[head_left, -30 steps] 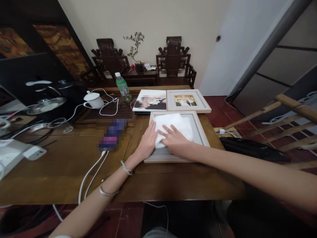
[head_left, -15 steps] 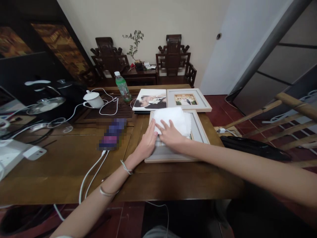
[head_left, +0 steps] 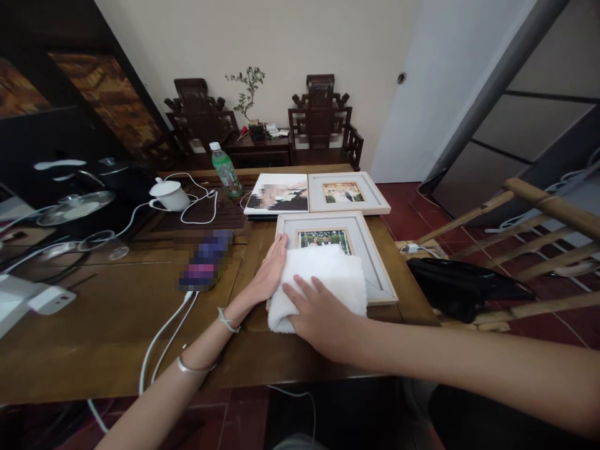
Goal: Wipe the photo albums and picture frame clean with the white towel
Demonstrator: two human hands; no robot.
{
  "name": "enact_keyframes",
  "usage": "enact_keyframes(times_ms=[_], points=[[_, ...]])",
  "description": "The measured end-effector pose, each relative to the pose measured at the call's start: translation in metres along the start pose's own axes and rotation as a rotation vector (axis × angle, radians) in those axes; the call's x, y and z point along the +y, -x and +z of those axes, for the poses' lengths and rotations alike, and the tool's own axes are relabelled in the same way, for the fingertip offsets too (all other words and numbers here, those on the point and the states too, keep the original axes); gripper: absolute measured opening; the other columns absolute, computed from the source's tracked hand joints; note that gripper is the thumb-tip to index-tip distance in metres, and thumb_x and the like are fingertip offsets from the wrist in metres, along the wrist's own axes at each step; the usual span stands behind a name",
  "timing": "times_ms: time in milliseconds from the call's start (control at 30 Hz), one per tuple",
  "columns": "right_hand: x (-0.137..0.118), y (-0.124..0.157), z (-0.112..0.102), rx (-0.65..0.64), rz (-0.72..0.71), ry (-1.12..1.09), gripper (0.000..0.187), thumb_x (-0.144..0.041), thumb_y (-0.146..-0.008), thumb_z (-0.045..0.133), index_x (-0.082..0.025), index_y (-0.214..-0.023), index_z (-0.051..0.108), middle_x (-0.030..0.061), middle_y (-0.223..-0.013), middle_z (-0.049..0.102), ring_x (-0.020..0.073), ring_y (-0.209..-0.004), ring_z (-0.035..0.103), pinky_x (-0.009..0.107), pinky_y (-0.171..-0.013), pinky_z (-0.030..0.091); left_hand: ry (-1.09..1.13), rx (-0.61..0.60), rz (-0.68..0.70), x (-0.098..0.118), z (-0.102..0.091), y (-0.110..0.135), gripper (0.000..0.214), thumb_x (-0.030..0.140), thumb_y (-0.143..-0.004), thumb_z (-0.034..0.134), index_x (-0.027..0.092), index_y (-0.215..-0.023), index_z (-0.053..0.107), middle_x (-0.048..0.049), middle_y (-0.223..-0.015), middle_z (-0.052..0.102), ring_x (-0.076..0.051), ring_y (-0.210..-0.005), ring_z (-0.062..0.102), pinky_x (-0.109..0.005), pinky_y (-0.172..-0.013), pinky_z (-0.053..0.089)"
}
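Note:
A folded white fluffy cloth (head_left: 344, 275) lies over the lower left part of a light wooden picture frame (head_left: 374, 259), hanging past its near edge. My right hand (head_left: 319, 312) holds the cloth down, its fingers spread over the top. Along the frame's left side lies my left hand (head_left: 270, 270), fingers stretched out and close together, touching the frame's edge. Above the cloth, part of a photo (head_left: 323, 239) of two people shows inside the grey mat; its lower part is covered.
Behind lie a second framed photo (head_left: 344, 192) and a white-edged photo panel (head_left: 279, 194). To the left are a blurred phone (head_left: 206, 259) with white cables, a green-labelled bottle (head_left: 226, 170), a lidded white cup (head_left: 169, 195) and a power strip (head_left: 23, 300). A bamboo rack (head_left: 539, 206) stands right.
My right hand has drawn the cloth toward me, from the frame's upper part to its near edge, uncovering the photo. My left hand stays at the frame's left side.

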State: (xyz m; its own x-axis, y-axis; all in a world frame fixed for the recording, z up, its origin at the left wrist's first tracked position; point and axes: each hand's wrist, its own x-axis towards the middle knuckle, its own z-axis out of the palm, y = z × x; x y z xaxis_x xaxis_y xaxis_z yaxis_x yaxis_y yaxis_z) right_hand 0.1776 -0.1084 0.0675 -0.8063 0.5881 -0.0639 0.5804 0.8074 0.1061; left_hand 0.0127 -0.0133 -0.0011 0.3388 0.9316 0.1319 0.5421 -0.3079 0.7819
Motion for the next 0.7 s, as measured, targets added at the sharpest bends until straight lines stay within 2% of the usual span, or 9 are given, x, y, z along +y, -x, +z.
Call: enact_keyframes(times_ms=[100, 200, 300, 400, 533, 633, 700], points=[[0.003, -0.016, 0.008, 0.053, 0.099, 0.062, 0.031, -0.018, -0.092, 0.045, -0.015, -0.112, 0.069, 0.0203, -0.139, 0.048, 0.0378, -0.127, 0.044, 0.059, -0.100, 0.036, 0.014, 0.006, 0.011, -0.004, 0.001, 0.000, 0.068, 0.056, -0.096, 0.010, 0.016, -0.149, 0.021, -0.0075, -0.158, 0.016, -0.022, -0.146, 0.007, -0.042, -0.119, 0.009], [0.018, -0.036, 0.012, 0.019, 0.151, 0.112, 0.026, -0.018, -0.087, 0.053, -0.011, -0.104, 0.072, 0.0226, -0.139, 0.046, 0.0407, -0.128, 0.041, 0.060, -0.103, 0.032, 0.023, 0.026, 0.027, -0.009, 0.003, -0.002, 0.065, 0.052, -0.097, 0.009, 0.016, -0.149, 0.022, -0.0091, -0.158, 0.016, -0.022, -0.146, 0.010, -0.043, -0.119, 0.010], [0.045, -0.054, 0.014, -0.025, 0.197, 0.137, 0.025, -0.019, -0.085, 0.057, -0.015, -0.106, 0.072, 0.0169, -0.141, 0.047, 0.0383, -0.132, 0.037, 0.060, -0.106, 0.028, -0.006, 0.085, 0.085, -0.010, 0.008, -0.003, 0.061, 0.048, -0.098, 0.016, 0.014, -0.148, 0.023, -0.0113, -0.157, 0.019, -0.023, -0.145, 0.015, -0.044, -0.119, 0.011], [0.079, -0.070, 0.013, -0.028, 0.240, 0.185, 0.028, -0.020, -0.090, 0.051, -0.022, -0.112, 0.069, 0.0093, -0.142, 0.047, 0.0345, -0.135, 0.034, 0.061, -0.108, 0.025, -0.093, 0.137, 0.146, -0.010, 0.012, -0.003, 0.059, 0.045, -0.098, 0.027, 0.014, -0.147, 0.024, -0.0136, -0.156, 0.023, -0.025, -0.144, 0.020, -0.047, -0.118, 0.014], [0.119, -0.086, 0.004, 0.061, 0.371, 0.247, 0.033, -0.015, -0.089, 0.049, -0.018, -0.117, 0.066, 0.0111, -0.148, 0.038, 0.0387, -0.137, 0.027, 0.064, -0.107, 0.023, -0.197, 0.157, 0.229, -0.012, 0.014, -0.004, 0.054, 0.037, -0.095, 0.039, 0.014, -0.144, 0.031, -0.0150, -0.152, 0.031, -0.027, -0.142, 0.024, -0.049, -0.116, 0.020], [0.131, -0.096, 0.003, 0.156, 0.298, 0.260, 0.037, -0.011, -0.089, 0.046, -0.018, -0.120, 0.063, 0.0090, -0.151, 0.033, 0.0378, -0.139, 0.022, 0.063, -0.107, 0.022, -0.249, 0.160, 0.268, -0.015, 0.014, -0.004, 0.043, 0.029, -0.095, 0.040, 0.014, -0.134, 0.047, -0.0135, -0.147, 0.041, -0.027, -0.142, 0.026, -0.051, -0.115, 0.023], [0.130, -0.102, 0.008, 0.137, 0.210, 0.242, 0.037, -0.011, -0.089, 0.044, -0.020, -0.120, 0.064, 0.0066, -0.151, 0.034, 0.0348, -0.140, 0.022, 0.061, -0.109, 0.022, -0.269, 0.168, 0.264, -0.016, 0.014, -0.004, 0.039, 0.024, -0.094, 0.039, 0.014, -0.130, 0.052, -0.0130, -0.143, 0.046, -0.027, -0.140, 0.030, -0.052, -0.115, 0.024]])
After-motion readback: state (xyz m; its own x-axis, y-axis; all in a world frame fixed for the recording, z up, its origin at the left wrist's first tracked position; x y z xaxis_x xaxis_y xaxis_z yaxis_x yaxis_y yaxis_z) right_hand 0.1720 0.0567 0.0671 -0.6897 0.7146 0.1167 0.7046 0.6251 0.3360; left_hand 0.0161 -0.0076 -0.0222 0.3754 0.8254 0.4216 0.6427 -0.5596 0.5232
